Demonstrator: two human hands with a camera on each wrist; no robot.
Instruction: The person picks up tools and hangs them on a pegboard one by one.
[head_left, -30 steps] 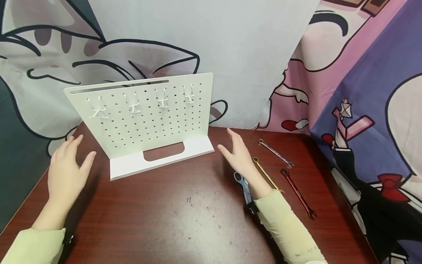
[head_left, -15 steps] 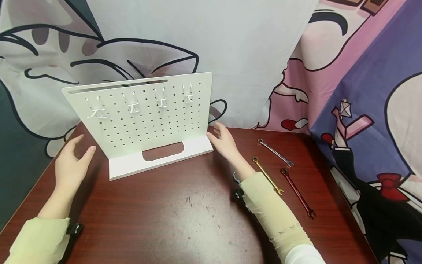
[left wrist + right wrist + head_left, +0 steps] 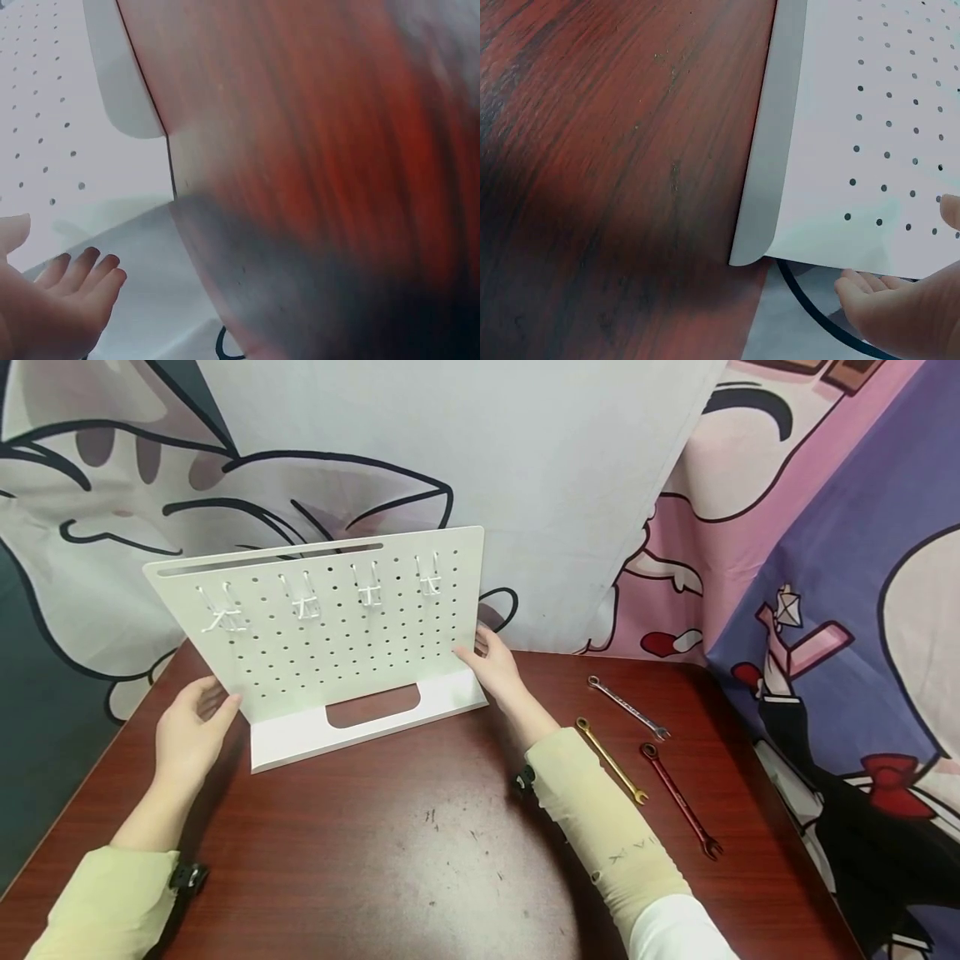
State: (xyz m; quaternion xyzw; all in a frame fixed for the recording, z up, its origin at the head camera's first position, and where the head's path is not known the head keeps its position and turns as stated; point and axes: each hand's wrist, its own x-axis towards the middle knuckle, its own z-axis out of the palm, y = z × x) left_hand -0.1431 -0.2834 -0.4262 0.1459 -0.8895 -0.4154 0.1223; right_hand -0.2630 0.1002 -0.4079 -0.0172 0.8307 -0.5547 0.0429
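Observation:
A white pegboard (image 3: 352, 627) with several wire hooks stands upright on its flat base (image 3: 288, 735). At its left edge is my left hand (image 3: 187, 731), thumb near the front face and fingers toward the back. The left wrist view shows that hand (image 3: 64, 307) with its fingers extended beside the edge. My right hand (image 3: 495, 668) is at the opposite edge, its thumb before the perforated face. Its fingers reach behind the edge in the right wrist view, where the hand (image 3: 900, 307) looks loosely spread. Firm contact is not visible on either side.
Right of the board lie a silver wrench (image 3: 628, 707), a gold wrench (image 3: 611, 762) and a red wrench (image 3: 681, 800) on the brown table (image 3: 390, 860). A printed cloth (image 3: 570, 510) hangs behind the table.
Both hands have moved inward to the pegboard's side edges. The right forearm has swung left and now covers the blue-handled tool seen a second ago. The pegboard stays in place.

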